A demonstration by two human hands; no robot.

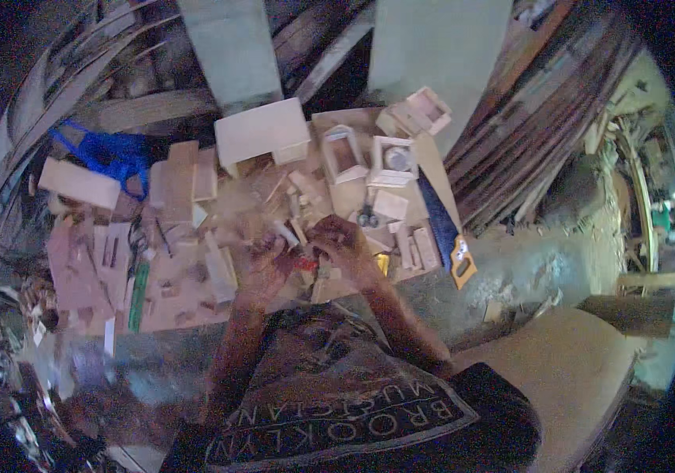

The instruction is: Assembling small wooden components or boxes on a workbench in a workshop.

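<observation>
My left hand (270, 264) is over the middle of the work board, its fingers bent around a small pale wood piece (285, 234). Close to its right is my right hand (344, 246), fingers curled inward and pressed together; what they hold is hidden and blurred. A second thin pale strip (299, 231) stands between the two hands, and I cannot tell whether either one grips it. Just below the fingertips lies something small and red (304, 264). Loose wood offcuts (303, 189) are scattered beyond the hands.
A handsaw (441, 217) with an orange handle lies at the right. Small wooden frames (394, 160) and a little wooden table (262, 132) stand at the back. A green ruler (139, 296), a blue bundle (113, 156) and a pale board (79, 183) are on the left.
</observation>
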